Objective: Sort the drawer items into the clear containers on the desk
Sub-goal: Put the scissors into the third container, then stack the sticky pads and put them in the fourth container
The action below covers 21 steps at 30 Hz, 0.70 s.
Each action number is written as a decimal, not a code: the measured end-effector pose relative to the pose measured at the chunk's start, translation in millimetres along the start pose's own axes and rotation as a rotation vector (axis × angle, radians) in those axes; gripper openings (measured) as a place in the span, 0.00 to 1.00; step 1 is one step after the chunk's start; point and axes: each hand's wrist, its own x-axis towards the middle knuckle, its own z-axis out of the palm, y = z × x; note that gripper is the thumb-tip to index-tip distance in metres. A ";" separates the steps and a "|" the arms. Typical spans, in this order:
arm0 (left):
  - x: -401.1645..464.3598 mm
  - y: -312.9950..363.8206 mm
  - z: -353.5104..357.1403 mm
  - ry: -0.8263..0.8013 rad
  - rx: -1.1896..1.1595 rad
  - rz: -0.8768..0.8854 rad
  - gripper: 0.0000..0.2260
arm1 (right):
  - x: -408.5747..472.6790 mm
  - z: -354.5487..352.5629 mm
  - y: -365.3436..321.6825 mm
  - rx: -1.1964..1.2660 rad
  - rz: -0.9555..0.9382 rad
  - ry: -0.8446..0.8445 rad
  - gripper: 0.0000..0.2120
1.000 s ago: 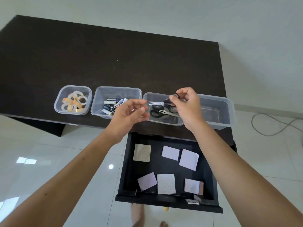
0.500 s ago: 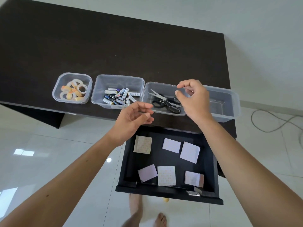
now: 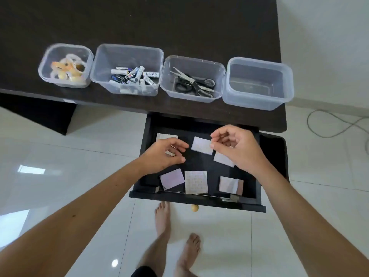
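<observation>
An open black drawer (image 3: 197, 200) under the dark desk (image 3: 139, 27) holds several sticky-note pads. My left hand (image 3: 163, 156) hovers over the beige pad (image 3: 165, 136) at the drawer's back left, fingers loosely curled. My right hand (image 3: 237, 148) hangs over the back right, thumb tip at the edge of a pale pad (image 3: 201, 145) and partly hiding another pad (image 3: 222, 159). Neither hand visibly holds anything. Along the desk's edge stand clear containers with tape rolls (image 3: 67, 70), batteries (image 3: 135, 74), scissors (image 3: 191, 82), and an empty one (image 3: 257, 84).
At the drawer's front lie a lilac pad (image 3: 172, 178), a patterned pad (image 3: 196, 181) and a pale pad (image 3: 230, 184). A round knob (image 3: 194, 208) sticks out of the drawer front. My bare feet (image 3: 162, 216) stand on white tiles. A cable (image 3: 327, 126) loops at right.
My right hand let go of the scissors in their container. Both hands then dropped from the desk's edge down into the drawer, over the back pads.
</observation>
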 end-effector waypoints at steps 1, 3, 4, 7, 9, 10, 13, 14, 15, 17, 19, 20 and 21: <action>0.8 -3.3 5.7 0.023 0.018 -0.001 0.17 | -6.2 0.3 12.6 -0.025 0.024 -0.005 0.09; 3.6 -7.1 16.3 0.047 0.000 -0.009 0.18 | -16.3 0.0 37.9 -0.073 0.072 0.011 0.09; 5.5 -8.1 23.0 0.040 -0.003 -0.008 0.18 | -20.4 -0.7 50.1 -0.098 0.089 0.023 0.09; 11.7 -9.9 49.5 -0.027 0.058 0.038 0.19 | -25.9 -2.4 79.9 -0.137 0.101 0.051 0.10; 15.6 -15.8 67.9 -0.063 0.109 0.077 0.20 | -23.9 -1.7 90.6 -0.144 0.085 0.070 0.11; 17.1 -20.3 75.0 -0.075 0.136 0.091 0.21 | -21.5 -0.7 93.5 -0.154 0.071 0.078 0.11; 23.2 -35.1 85.3 -0.093 0.219 0.115 0.25 | -12.3 4.3 98.9 -0.174 0.033 0.101 0.15; 25.5 -38.4 86.2 -0.099 0.252 0.117 0.26 | -9.0 6.2 101.7 -0.187 0.027 0.110 0.17; 28.1 -40.9 86.7 -0.103 0.293 0.119 0.27 | -5.9 8.4 104.8 -0.216 0.026 0.117 0.18; 33.0 -44.2 87.2 -0.104 0.371 0.128 0.30 | -0.1 12.8 110.6 -0.315 0.042 0.133 0.22; 35.2 -46.1 88.2 -0.109 0.434 0.112 0.34 | 3.3 18.2 115.2 -0.421 0.067 0.130 0.27; 35.2 -46.9 88.4 -0.108 0.469 0.102 0.35 | 3.7 21.1 117.3 -0.464 0.089 0.117 0.30; 35.2 -48.4 88.2 -0.104 0.499 0.092 0.36 | 3.3 23.6 118.9 -0.499 0.117 0.102 0.33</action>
